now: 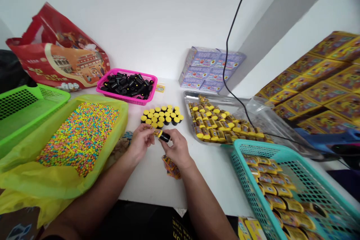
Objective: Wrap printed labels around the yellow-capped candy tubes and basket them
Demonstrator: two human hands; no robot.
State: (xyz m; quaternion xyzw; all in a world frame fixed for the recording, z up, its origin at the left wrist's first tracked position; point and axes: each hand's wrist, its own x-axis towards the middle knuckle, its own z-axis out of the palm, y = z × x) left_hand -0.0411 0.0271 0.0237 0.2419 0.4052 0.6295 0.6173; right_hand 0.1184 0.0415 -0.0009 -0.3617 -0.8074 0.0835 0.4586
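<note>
Both hands meet over the white table [146, 183] and hold one small black tube [163, 135] with a yellow cap between them. My left hand [140, 143] pinches its yellow end. My right hand [176, 150] grips the black end, fingers curled. Under my right hand lies a small stack of colourful labels [171, 168]. Just beyond the hands stands a cluster of several upright black tubes with yellow caps [162, 115].
A pink basket of black tubes [127, 85] sits further back. At left, a yellow bag of multicoloured candy beads [80, 135], a green basket [22, 108] and a red bag [60, 56]. At right, a metal tray of labelled tubes [219, 123], a teal basket [281, 191] and printed boxes [323, 86].
</note>
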